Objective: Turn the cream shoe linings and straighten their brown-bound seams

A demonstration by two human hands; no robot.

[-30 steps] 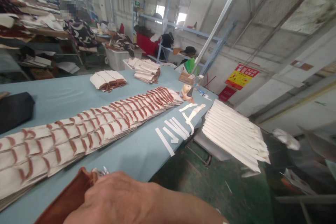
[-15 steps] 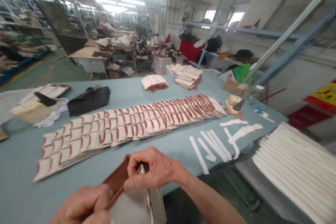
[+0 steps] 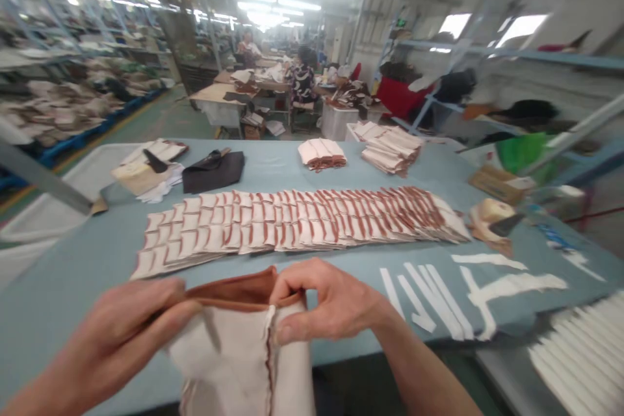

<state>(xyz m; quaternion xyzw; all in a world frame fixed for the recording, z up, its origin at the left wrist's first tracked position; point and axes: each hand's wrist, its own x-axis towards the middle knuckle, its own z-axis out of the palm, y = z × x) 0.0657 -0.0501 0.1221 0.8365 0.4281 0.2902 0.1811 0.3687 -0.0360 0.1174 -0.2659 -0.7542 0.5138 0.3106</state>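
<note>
Both hands grip the open top edge of a sewn pouch-like piece [image 3: 234, 351], off-white on the outside and brown on the inner face. My left hand [image 3: 127, 325] pinches the rim at its left corner. At the right side, my right hand [image 3: 324, 302] has thumb and fingers closed over the rim beside a raised vertical seam. The lower end of the piece runs out of view. Beyond the hands lies a long row of overlapping off-white panels [image 3: 292, 221] with brown edges.
White strips [image 3: 433, 299] lie to the right on the blue-grey table [image 3: 97, 260]. Two stacks of panels [image 3: 322, 153] and a dark folded cloth [image 3: 213, 172] sit farther back. A tape roll [image 3: 492, 214] is at the right, and pleated white material [image 3: 580, 351] stands below the table's edge.
The hands have moved apart along the rim, spreading the piece wider, and its seam now faces me. The view has swung left, so the table's things appear farther right.
</note>
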